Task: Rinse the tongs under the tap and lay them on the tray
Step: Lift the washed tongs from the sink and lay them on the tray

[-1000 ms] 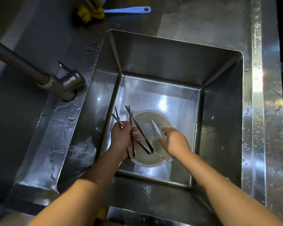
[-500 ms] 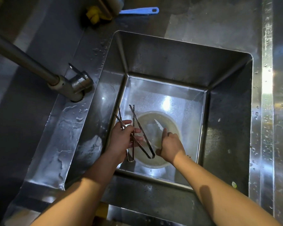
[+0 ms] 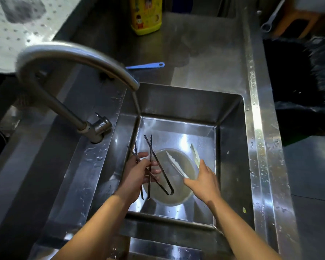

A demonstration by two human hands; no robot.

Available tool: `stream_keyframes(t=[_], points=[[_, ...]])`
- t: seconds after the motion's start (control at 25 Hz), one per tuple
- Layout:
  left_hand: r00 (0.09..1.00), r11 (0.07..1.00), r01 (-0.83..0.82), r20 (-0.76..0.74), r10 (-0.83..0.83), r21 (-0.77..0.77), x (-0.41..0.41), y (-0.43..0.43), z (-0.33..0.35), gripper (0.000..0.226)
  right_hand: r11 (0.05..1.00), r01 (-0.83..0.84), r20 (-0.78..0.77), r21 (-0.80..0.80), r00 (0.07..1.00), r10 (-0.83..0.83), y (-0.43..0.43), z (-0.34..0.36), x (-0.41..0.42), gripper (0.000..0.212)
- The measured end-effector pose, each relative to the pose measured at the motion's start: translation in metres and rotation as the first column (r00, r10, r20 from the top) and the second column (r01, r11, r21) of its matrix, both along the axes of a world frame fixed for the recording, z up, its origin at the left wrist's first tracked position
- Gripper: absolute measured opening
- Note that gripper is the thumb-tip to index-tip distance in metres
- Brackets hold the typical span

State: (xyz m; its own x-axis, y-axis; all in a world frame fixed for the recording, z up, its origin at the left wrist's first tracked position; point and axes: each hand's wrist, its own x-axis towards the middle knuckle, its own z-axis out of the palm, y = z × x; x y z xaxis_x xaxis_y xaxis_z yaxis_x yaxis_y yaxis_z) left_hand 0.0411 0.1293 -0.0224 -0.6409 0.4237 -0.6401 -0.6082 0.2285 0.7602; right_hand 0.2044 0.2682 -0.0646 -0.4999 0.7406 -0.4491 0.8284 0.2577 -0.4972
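Both hands are down in the steel sink (image 3: 231, 139). My left hand (image 3: 137, 172) grips a bundle of thin dark metal tongs (image 3: 159, 169), tips pointing away from me, looped ends toward me. My right hand (image 3: 204, 178) holds a wider pale pair of tongs (image 3: 176, 164), its two serrated arms spread apart above a round basin (image 3: 176, 198) of murky water on the sink floor. The curved tap (image 3: 73, 55) arches over the sink's far left corner, and a thin stream of water (image 3: 137, 104) falls from its spout, left of and beyond the tongs.
A perforated white tray (image 3: 13, 30) lies at the far left behind the tap. A yellow bottle (image 3: 145, 15) and a blue-handled tool (image 3: 144, 66) sit on the wet counter beyond the sink. A black-lined bin (image 3: 304, 79) stands to the right.
My right hand has lifted the pale tongs out of the basin and they have sprung apart. The view has tilted up, bringing the tap spout, tray and bottle into sight.
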Motion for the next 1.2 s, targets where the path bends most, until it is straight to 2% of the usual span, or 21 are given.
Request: stream_keyframes(t=[0.24,0.4,0.56,0.84,1.0,1.12,1.2], points=[[0.996,1.000,0.016,-0.092,-0.014,0.022,0.010,-0.002,0.052,0.012,0.997,0.057,-0.099,0.047,0.994,-0.052,-0.001,0.049,0.003,0.079],[0.984,1.000,0.004,-0.176,0.000,0.021,0.020,-0.001,0.080,0.015,0.996,0.068,-0.166,0.053,0.984,-0.059,0.002,0.077,0.012,0.077],[0.968,0.999,0.020,-0.252,-0.009,0.041,0.030,-0.005,0.101,0.013,0.994,0.100,-0.233,0.049,0.969,-0.086,0.008,0.109,0.026,0.062],[0.967,0.982,0.077,-0.251,-0.032,0.172,0.043,-0.015,0.129,0.006,0.985,0.125,-0.283,0.116,0.955,-0.088,0.002,0.157,0.049,0.048],[0.959,0.966,0.128,-0.278,-0.062,0.223,0.040,-0.037,0.152,0.007,0.973,0.202,-0.343,0.110,0.927,-0.153,-0.030,0.176,0.052,0.055],[0.943,0.948,0.183,-0.318,-0.094,0.262,0.031,-0.064,0.176,0.010,0.954,0.277,-0.434,0.119,0.878,-0.201,-0.058,0.188,0.046,0.048],[0.931,0.936,0.206,-0.352,-0.098,0.284,0.023,-0.087,0.194,0.011,0.946,0.293,-0.493,0.141,0.849,-0.190,-0.076,0.200,0.040,0.055]])
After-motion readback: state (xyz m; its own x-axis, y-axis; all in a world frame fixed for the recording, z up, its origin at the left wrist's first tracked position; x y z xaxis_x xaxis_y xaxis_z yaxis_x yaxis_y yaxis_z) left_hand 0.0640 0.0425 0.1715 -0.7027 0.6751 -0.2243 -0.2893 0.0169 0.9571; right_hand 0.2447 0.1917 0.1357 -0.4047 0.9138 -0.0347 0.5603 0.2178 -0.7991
